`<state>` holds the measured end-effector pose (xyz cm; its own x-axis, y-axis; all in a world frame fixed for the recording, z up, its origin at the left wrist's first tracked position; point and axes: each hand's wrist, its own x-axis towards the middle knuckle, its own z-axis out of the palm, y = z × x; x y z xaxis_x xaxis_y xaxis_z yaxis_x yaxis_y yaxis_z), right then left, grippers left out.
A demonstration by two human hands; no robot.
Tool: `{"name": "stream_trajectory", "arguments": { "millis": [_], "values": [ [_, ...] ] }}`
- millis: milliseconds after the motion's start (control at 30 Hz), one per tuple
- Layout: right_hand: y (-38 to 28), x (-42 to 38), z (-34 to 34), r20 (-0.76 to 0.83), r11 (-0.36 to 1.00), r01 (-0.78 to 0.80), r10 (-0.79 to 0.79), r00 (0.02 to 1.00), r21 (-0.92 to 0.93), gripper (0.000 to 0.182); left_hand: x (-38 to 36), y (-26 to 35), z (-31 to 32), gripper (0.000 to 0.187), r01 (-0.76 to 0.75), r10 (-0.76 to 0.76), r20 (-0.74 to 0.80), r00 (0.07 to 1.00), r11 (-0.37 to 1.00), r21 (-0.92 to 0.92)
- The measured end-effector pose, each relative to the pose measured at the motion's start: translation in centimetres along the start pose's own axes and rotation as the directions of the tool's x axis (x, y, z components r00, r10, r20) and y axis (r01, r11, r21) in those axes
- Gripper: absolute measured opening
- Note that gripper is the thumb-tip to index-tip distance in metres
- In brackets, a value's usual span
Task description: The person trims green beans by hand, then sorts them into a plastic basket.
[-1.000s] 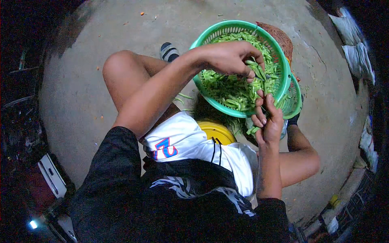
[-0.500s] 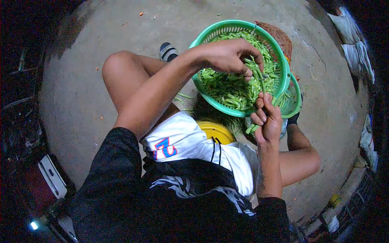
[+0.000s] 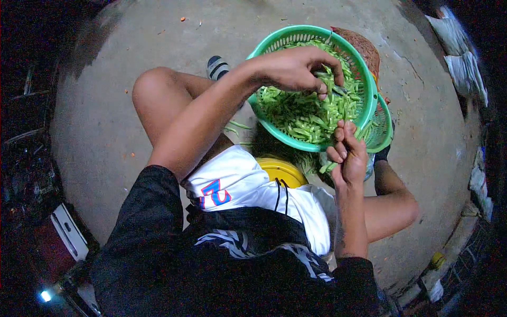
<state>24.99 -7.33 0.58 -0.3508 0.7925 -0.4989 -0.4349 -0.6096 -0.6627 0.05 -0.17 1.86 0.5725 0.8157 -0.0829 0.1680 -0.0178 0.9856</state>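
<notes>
Green beans (image 3: pixel 325 168) jut from closed right hand (image 3: pixel 352 157); left hand (image 3: pixel 302 68) half-curled, its hold unclear.

Orange bits (image 3: pixel 183 19) dot the grey floor (image 3: pixel 100 132), where a striped sandal (image 3: pixel 217 67) shows. Pale sheets (image 3: pixel 466 76) lie along the right — a yellow scrap (image 3: pixel 437 260) lower down. At lower left, a white panel (image 3: pixel 69 232) tilts near a light (image 3: pixel 46 296).

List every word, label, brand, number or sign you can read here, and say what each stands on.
"2", or a figure much like it, tilted, in blue and red: on the white shorts.
Grey-and-white print on the black shirt: too folded and blurred to read, if it is lettering.
</notes>
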Motion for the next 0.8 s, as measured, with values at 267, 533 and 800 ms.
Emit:
{"name": "stream_trajectory", "arguments": {
  "millis": [267, 533, 800],
  "values": [
    [0.3, 0.0, 0.1, -0.025, 1.0, 0.005, -0.004, 1.0, 0.007, 0.02, -0.2, 0.5, 1.0, 0.04, 0.052, -0.053, 0.091, 0.994, 0.999, 0.011],
    [0.5, -0.1, 0.4, -0.066, 0.999, 0.04, -0.041, 0.997, -0.016, 0.019, 0.1, 1.3, 2.3, 0.037, 0.025, -0.026, 0.205, 0.978, 1.0, 0.006],
    [-0.6, 0.7, 0.3, 0.146, 0.996, -0.083, 0.075, 0.986, 0.044, 0.044, -0.4, -0.1, -0.4, 0.033, -0.02, 0.022, -0.015, 1.0, 0.995, 0.097]
  ]
}}
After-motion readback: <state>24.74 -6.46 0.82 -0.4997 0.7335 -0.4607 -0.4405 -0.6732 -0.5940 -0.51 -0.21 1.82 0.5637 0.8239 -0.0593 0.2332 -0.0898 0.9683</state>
